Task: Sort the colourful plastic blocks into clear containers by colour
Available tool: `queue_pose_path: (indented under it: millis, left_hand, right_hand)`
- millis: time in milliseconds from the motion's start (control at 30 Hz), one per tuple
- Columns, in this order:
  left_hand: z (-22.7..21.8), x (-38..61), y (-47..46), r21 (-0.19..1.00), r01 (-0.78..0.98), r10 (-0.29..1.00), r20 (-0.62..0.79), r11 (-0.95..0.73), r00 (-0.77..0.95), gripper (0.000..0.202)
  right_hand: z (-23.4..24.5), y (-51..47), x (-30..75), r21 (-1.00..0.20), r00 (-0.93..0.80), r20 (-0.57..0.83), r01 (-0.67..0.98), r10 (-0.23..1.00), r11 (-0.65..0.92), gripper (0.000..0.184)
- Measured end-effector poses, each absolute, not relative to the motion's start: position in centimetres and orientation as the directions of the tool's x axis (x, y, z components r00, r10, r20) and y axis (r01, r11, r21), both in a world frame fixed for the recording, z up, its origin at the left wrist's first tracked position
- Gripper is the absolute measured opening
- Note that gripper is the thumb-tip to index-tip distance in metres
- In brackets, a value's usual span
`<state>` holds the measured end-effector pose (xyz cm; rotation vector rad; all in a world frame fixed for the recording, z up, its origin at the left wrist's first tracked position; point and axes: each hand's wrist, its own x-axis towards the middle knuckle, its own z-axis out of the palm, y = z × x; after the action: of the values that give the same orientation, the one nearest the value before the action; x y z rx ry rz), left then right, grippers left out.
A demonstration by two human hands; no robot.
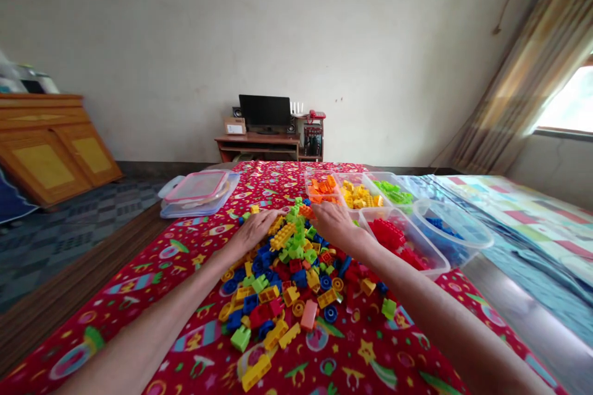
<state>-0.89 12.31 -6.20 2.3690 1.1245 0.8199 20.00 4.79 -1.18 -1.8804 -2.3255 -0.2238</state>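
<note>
A heap of mixed plastic building bricks (pixel 287 278) in yellow, blue, red, green and orange lies on a red patterned cloth (pixel 185 345). My left hand (pixel 254 229) rests palm down on the heap's far left edge, fingers stretched toward a yellow brick (pixel 282 236). My right hand (pixel 334 222) lies on the heap's far right side, fingers curled over green and orange bricks; what they grip is hidden. Clear tubs beside it hold sorted bricks: orange (pixel 323 187), yellow (pixel 359 196), green (pixel 393 192), red (pixel 393 237) and blue (pixel 445 231).
Stacked clear lids (pixel 199 192) sit at the cloth's far left. A wooden cabinet (pixel 46 148) stands to the left. A desk with a monitor (pixel 265 114) is against the far wall. A quilt (pixel 523 210) and curtain (pixel 523 74) are at right.
</note>
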Motion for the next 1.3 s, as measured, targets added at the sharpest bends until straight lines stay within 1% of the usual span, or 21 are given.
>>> queue_pose_path:
  millis: [100, 233, 300, 433, 600, 667, 733, 833, 900, 967, 1033, 1167, 1300]
  left_hand:
    - [-6.4, -1.0, 12.4, 0.569, 0.556, 0.79, 0.351, -0.607, 0.503, 0.06]
    - [-6.5, -1.0, 12.4, 0.574, 0.547, 0.787, 0.355, -0.61, 0.505, 0.061]
    - [-6.5, -0.9, 12.4, 0.581, 0.543, 0.789, 0.351, -0.606, 0.504, 0.062]
    - [-6.5, -0.9, 12.2, 0.584, 0.541, 0.789, 0.352, -0.605, 0.503, 0.061]
    - [-6.9, -1.0, 12.5, 0.553, 0.541, 0.768, 0.359, -0.633, 0.53, 0.054]
    - [-7.1, -1.1, 12.6, 0.538, 0.544, 0.76, 0.367, -0.644, 0.537, 0.052]
    - [-7.2, -1.1, 12.7, 0.523, 0.548, 0.753, 0.372, -0.653, 0.543, 0.05]
    - [-7.3, -1.3, 12.9, 0.499, 0.549, 0.738, 0.367, -0.67, 0.566, 0.05]
    - [-7.3, -1.3, 12.9, 0.498, 0.542, 0.731, 0.368, -0.676, 0.574, 0.05]
    - [-7.4, -1.3, 13.0, 0.51, 0.536, 0.734, 0.372, -0.673, 0.568, 0.05]
    - [-7.4, -1.3, 13.0, 0.52, 0.54, 0.744, 0.369, -0.662, 0.558, 0.052]
    - [-7.2, -1.0, 12.9, 0.529, 0.544, 0.754, 0.373, -0.652, 0.54, 0.054]
    - [-6.9, -0.8, 12.8, 0.545, 0.542, 0.765, 0.379, -0.64, 0.521, 0.055]
  right_hand:
    - [-1.6, 5.8, 19.5, 0.043, -0.251, 0.165, 0.968, 0.954, 0.247, 0.024]
    - [-1.4, 6.7, 20.4, 0.061, -0.273, 0.236, 0.962, 0.933, 0.266, 0.025]
    - [-0.6, 7.5, 21.2, 0.034, -0.24, 0.285, 0.97, 0.928, 0.24, 0.023]
    - [1.8, 9.2, 22.5, -0.114, -0.152, 0.334, 0.973, 0.93, 0.2, 0.025]
    - [3.7, 10.6, 23.5, -0.369, -0.088, 0.304, 0.907, 0.948, 0.202, 0.031]
    - [3.7, 11.0, 23.8, -0.403, -0.05, 0.314, 0.897, 0.948, 0.181, 0.032]
    - [3.5, 11.6, 24.0, -0.361, -0.008, 0.35, 0.922, 0.937, 0.142, 0.031]
    - [3.1, 12.4, 24.4, -0.254, 0.054, 0.418, 0.965, 0.907, 0.06, 0.031]
    - [2.9, 12.5, 24.6, -0.191, 0.055, 0.468, 0.981, 0.882, 0.04, 0.035]
    - [2.7, 12.3, 24.7, -0.132, 0.015, 0.491, 0.99, 0.871, 0.057, 0.039]
    - [2.7, 11.7, 24.6, -0.071, -0.039, 0.455, 0.994, 0.89, 0.08, 0.036]
    - [2.2, 9.9, 23.9, 0.059, -0.112, 0.312, 0.993, 0.943, 0.098, 0.034]
    - [0.8, 8.6, 23.3, 0.155, -0.237, 0.154, 0.965, 0.959, 0.213, 0.031]
